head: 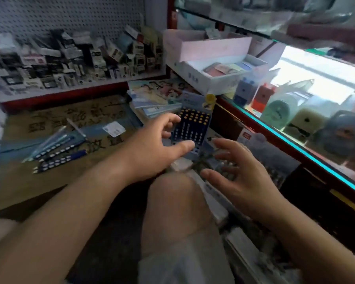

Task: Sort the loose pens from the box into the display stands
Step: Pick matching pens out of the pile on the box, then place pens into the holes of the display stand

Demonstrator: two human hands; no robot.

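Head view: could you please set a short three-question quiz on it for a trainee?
1. True or false: the right hand grips a pen.
2. Where do the loose pens lie? A: on the glass counter. B: on the cardboard, left of the stand. C: in a white box.
3. Fill in: the pen tops showing in the stand are ___.

Key: 1 false, its fingers are spread and hold nothing; 2 B; 3 yellow.
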